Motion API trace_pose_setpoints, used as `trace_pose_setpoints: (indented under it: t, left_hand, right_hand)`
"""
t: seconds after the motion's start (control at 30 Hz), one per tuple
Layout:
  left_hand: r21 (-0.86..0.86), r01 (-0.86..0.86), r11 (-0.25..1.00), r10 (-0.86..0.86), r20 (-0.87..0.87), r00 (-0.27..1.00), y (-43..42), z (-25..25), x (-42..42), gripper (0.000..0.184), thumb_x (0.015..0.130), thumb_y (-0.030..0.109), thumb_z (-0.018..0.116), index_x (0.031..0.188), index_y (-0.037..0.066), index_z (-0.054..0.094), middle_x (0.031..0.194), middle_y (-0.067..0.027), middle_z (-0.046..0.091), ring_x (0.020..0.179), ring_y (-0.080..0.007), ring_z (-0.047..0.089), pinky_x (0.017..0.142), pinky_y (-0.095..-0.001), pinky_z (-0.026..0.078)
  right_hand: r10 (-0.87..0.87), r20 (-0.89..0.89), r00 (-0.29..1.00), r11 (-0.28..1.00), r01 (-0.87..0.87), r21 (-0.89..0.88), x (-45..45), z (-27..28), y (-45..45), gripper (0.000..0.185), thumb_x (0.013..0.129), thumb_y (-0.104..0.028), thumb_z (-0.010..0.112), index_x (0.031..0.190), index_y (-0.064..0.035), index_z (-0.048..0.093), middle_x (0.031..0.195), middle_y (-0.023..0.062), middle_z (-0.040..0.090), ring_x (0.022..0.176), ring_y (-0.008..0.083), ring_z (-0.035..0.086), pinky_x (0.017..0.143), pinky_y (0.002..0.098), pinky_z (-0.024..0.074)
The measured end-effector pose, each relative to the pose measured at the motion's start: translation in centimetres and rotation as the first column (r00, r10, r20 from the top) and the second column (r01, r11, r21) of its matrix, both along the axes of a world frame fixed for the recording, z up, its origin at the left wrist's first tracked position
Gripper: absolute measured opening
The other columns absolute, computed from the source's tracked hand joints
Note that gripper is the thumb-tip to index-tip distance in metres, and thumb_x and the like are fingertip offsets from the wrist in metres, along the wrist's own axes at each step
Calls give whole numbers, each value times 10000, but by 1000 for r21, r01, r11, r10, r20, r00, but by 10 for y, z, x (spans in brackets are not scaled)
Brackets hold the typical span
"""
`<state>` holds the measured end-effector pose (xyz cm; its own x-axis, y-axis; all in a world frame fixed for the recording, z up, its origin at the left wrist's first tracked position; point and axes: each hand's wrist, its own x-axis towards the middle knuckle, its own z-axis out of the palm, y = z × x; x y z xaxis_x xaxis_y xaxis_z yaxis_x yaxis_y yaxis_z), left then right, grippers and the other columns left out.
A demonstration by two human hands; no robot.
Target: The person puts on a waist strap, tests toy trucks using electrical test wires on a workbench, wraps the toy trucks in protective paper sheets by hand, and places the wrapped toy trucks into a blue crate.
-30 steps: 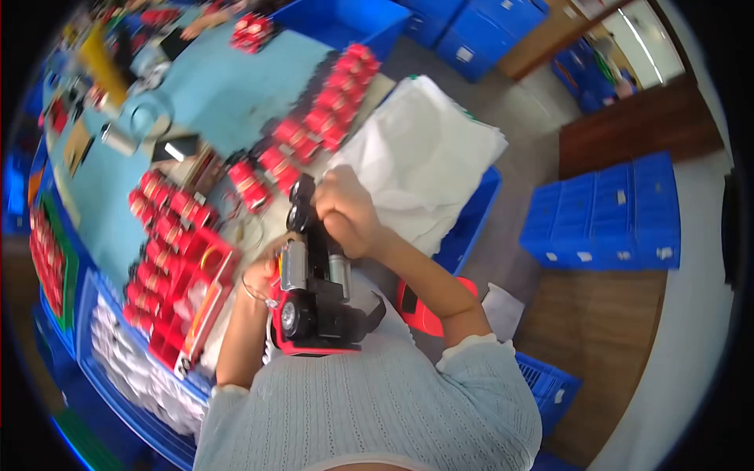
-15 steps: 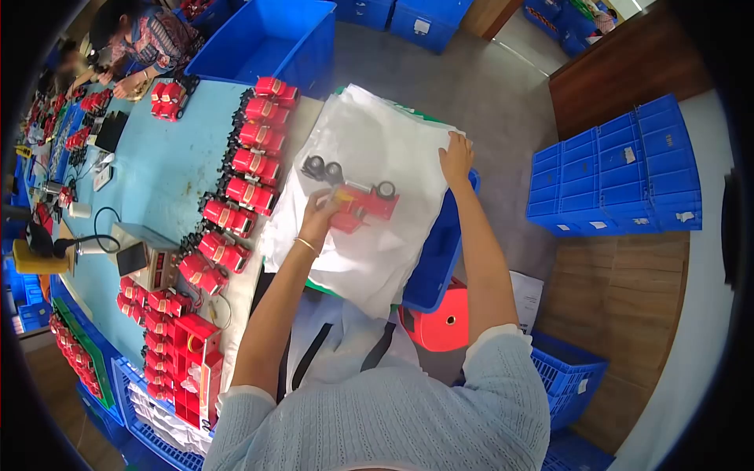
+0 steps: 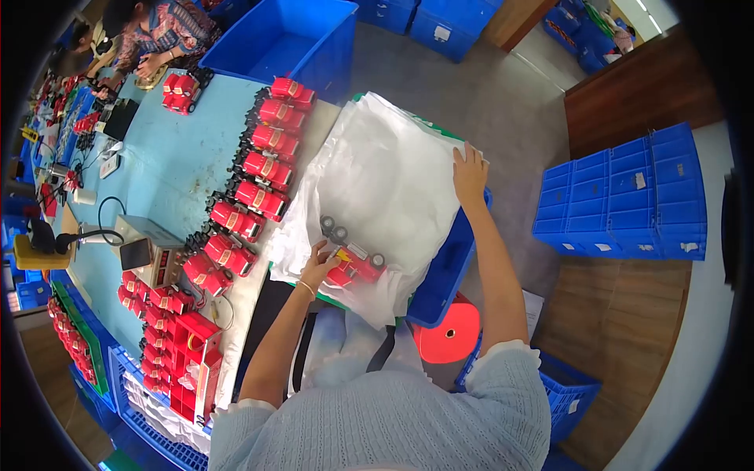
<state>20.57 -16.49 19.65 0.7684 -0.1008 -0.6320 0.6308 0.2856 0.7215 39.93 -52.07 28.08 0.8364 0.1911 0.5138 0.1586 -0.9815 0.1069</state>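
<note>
Fingers of the left hand point(image 3: 316, 269) curl onto one end of the red toy truck point(image 3: 363, 267), gripping it as it lies on the near part of the white sheets point(image 3: 385, 188). Those sheets cover much of a blue crate point(image 3: 444, 294), whose side shows on the right. Over at their far right corner, the right hand point(image 3: 470, 179) rests with its fingers spread open. To the left, a blue basket point(image 3: 132, 392) holds crumpled white material, and a green tray point(image 3: 96, 367) carries red toys. On the table, a red compartment box point(image 3: 183, 357) has clear pieces in it, too small to name. Beyond runs a line of red trucks point(image 3: 259, 200). Past them stands a large blue bin point(image 3: 334, 67), its inner floor visible, near a seated co-worker point(image 3: 177, 31).
</note>
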Motion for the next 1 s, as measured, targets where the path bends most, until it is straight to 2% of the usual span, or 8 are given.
trace_pose_setpoints:
  t: [0.1, 0.23, 0.33, 0.43, 0.57, 0.73, 0.87, 1.0]
  left_hand:
    - [687, 37, 726, -339, 310, 888, 6, -18, -7, 627, 736, 185, 673, 1256, 27, 361, 1114, -171, 556, 986, -289, 558, 859, -338, 428]
    - [905, -23, 425, -559, 283, 779, 3, 46, -3, 648, 726, 253, 681, 1249, 17, 379, 1170, -197, 525, 1033, -342, 536, 856, -359, 435]
    - [619, -5, 785, -272, 353, 895, -13, 107, 25, 585, 722, 231, 701, 1194, 7, 437, 1143, -173, 553, 1055, -221, 537, 871, -333, 435]
    - [450, -150, 880, -81, 453, 888, -23, 137, 44, 497, 698, 184, 700, 1125, 21, 506, 1036, -146, 609, 946, -213, 596, 783, -306, 474]
    - [736, 215, 642, -572, 273, 773, 0, 122, 23, 345, 708, 130, 671, 1014, 8, 569, 919, -136, 639, 795, -182, 629, 688, -274, 487]
    - [519, -43, 854, -110, 259, 960, 40, 38, -59, 128, 715, 46, 596, 833, 19, 638, 709, -66, 628, 664, -155, 604, 610, -305, 489]
    - [255, -218, 942, 230, -14, 973, 82, -21, -122, 141, 732, -13, 553, 843, 38, 624, 702, -43, 616, 625, -159, 584, 596, -289, 482]
    - [-47, -544, 838, 504, -315, 804, 86, -46, -159, 162, 738, -36, 548, 864, 55, 598, 731, -28, 607, 629, -164, 569, 596, -294, 478]
  right_hand:
    - [146, -5, 989, 989, -146, 0, -12, 28, 35, 195, 736, -95, 568, 923, -87, 621, 1149, 134, 526, 1085, 267, 479, 837, 446, 376]
    - [450, -207, 869, 890, -418, 182, -50, 37, 92, 195, 739, -79, 525, 909, -72, 622, 1076, 139, 567, 1080, 286, 488, 862, 451, 381]
    - [713, -183, 676, 659, -558, 504, -97, 38, 145, 171, 751, -91, 514, 882, -54, 617, 923, 129, 614, 943, 300, 562, 810, 415, 424]
    - [859, -286, 425, 490, -521, 699, -149, 63, 191, 166, 749, -85, 517, 878, -37, 610, 879, 130, 616, 845, 305, 587, 757, 392, 454]
    - [795, -600, -86, 560, -277, 781, -177, 72, 202, 215, 854, -118, 488, 1009, -18, 598, 1001, 103, 618, 966, 248, 568, 870, 339, 425]
    - [809, -326, -489, 450, 157, 879, -138, 98, 186, 268, 900, -194, 464, 1046, -20, 605, 1002, 96, 626, 960, 185, 569, 870, 310, 425]
    - [938, -347, 9, 291, 523, 801, -94, 60, 148, 332, 809, -224, 599, 1073, -24, 577, 1024, 65, 612, 959, 177, 555, 834, 291, 433]
    - [808, -571, 145, 537, 217, 815, -80, -44, 148, 543, 762, -306, 650, 1197, -20, 497, 1087, 87, 579, 989, 180, 538, 826, 291, 432]
